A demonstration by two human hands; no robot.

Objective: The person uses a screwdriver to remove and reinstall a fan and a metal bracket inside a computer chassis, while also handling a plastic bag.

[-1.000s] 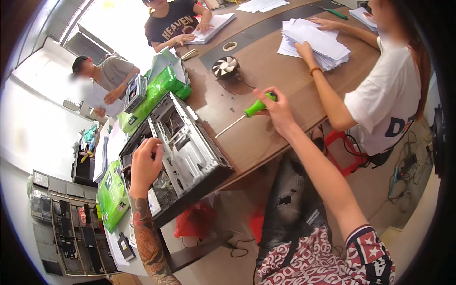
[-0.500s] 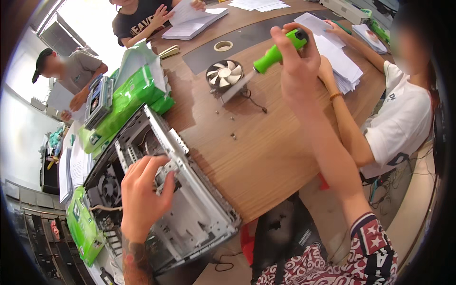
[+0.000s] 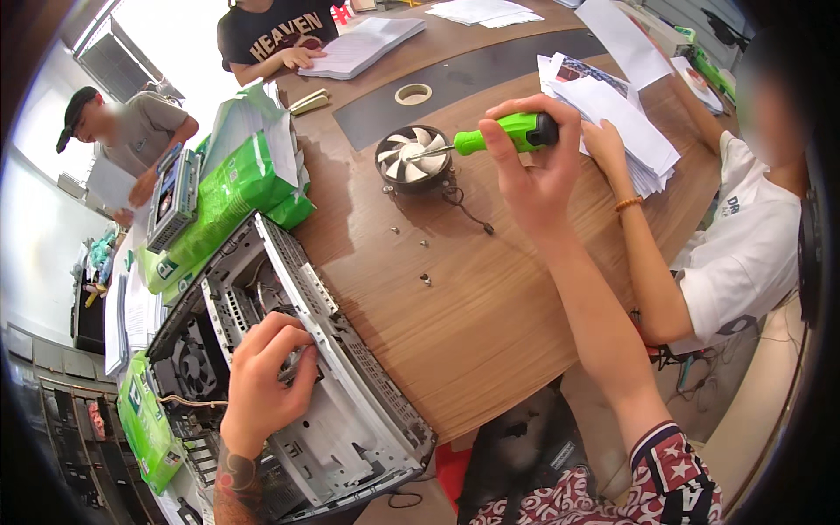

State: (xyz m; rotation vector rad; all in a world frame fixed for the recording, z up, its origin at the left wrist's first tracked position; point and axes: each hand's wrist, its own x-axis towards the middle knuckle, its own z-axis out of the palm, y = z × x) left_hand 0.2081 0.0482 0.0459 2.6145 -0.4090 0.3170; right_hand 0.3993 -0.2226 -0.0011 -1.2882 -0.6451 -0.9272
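Note:
My right hand point(image 3: 538, 166) is raised over the brown table, fingers wrapped round a green-and-black screwdriver point(image 3: 503, 136), whose shaft points left across a white-bladed fan point(image 3: 404, 162) with a dark frame and cable; I cannot tell whether it touches the fan. Several small screws point(image 3: 425, 280) lie below the fan. My left hand point(image 3: 269, 376) is over an open metal computer case point(image 3: 332, 420), fingers curled at its inner metalwork; what they grip is hidden. A second, dark fan point(image 3: 188, 367) shows inside the case's left part.
Three people sit around: white shirt point(image 3: 726, 262) at right, black shirt point(image 3: 280, 39) at back, grey shirt point(image 3: 153, 122) at left, handling papers point(image 3: 630, 149). Green paper packs point(image 3: 227, 201), a small metal device point(image 3: 171, 197), a tape roll point(image 3: 411, 94) and a stapler-like tool point(image 3: 309, 101) surround my work.
My right hand has risen from beside the case, swinging the screwdriver shaft toward the fan, and is now a little lower than half a second ago. My left hand sits lower in the picture.

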